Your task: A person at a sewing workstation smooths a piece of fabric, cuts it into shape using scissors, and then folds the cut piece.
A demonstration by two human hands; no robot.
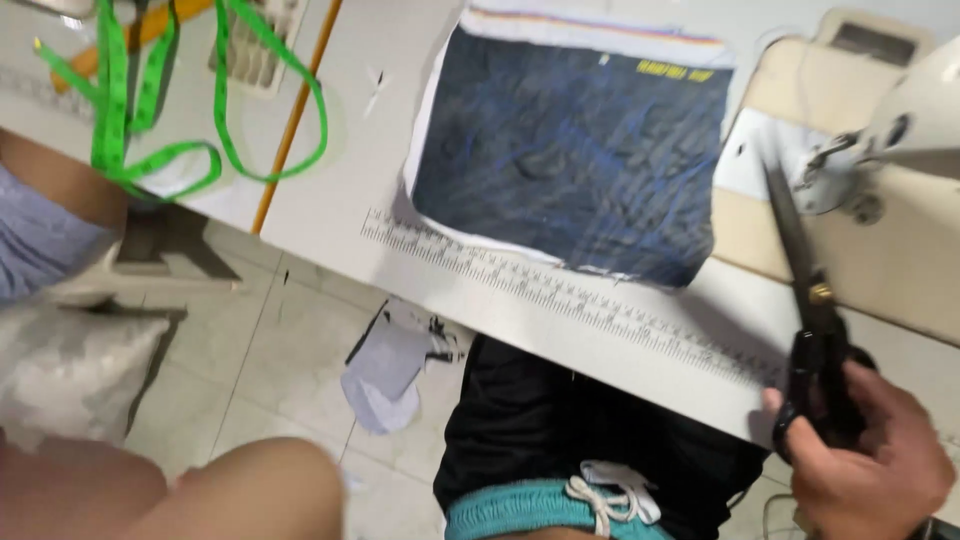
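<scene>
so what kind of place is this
Most likely a sewing or tailoring workshop. A sewing machine stands on the table, which has a ruler printed along its edge; dark fabric lies on it beside a green measuring tape, and the right hand holds scissors.

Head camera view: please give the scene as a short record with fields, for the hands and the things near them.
right hand: right hand grips black scissors, blades pointing up and away
left hand: not in view
cloth: dark blue fabric piece lies flat on white table
ruler: printed scale along table edge
tape: green measuring tape at far left
machine: cream sewing machine at right
floor: fabric scrap
</scene>
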